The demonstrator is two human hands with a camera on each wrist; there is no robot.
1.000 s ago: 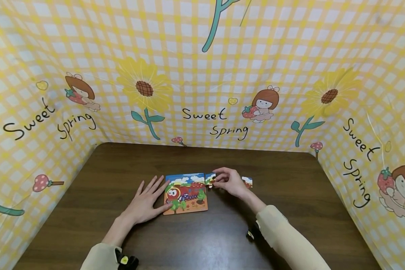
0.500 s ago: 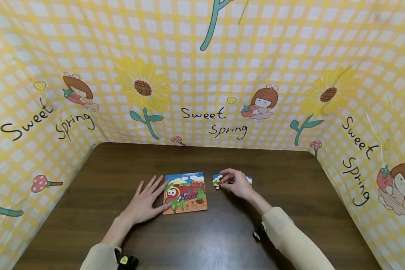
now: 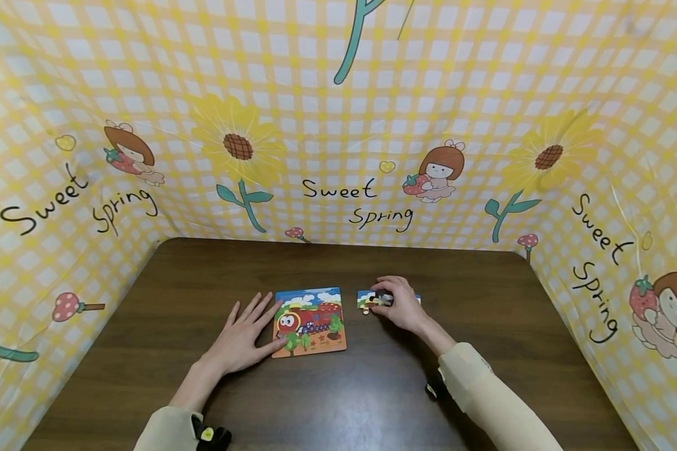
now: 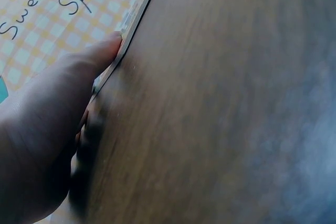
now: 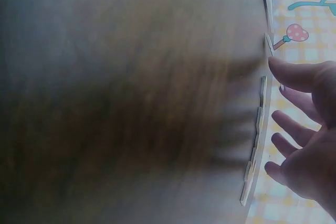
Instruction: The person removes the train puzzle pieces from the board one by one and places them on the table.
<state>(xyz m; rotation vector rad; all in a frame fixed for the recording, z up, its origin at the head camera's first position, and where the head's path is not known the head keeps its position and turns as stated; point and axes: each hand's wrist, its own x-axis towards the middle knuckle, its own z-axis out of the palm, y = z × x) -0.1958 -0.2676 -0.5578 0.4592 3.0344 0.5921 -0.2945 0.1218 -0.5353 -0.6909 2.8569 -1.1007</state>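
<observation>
My left hand [image 3: 239, 341] lies spread at the left side of a square picture puzzle [image 3: 310, 322] showing a red train. Its thumb rests on the lower left edge; in the left wrist view the thumb [image 4: 100, 56] overlaps the board's edge. To the right of the puzzle, my right hand [image 3: 400, 307] arches over several loose puzzle pieces. Its thumb and index finger stand apart at a blue and yellow puzzle piece [image 3: 363, 299], partly covering it. From the right wrist, the thumb tip [image 5: 275, 65] sits right by a small piece [image 5: 269, 43], and the other fingers hang loosely curved.
More loose pieces [image 5: 258, 121] lie flat under the right hand's fingers, mostly hidden by the hand from above. A brown wooden table [image 3: 316, 401] carries everything. Yellow checked cloth [image 3: 338, 125] walls its back and both sides.
The right hand has drawn the puzzle piece rightward, away from the board. Over the last half second its thumb and index finger have parted and moved slightly right. The left hand has stayed put.
</observation>
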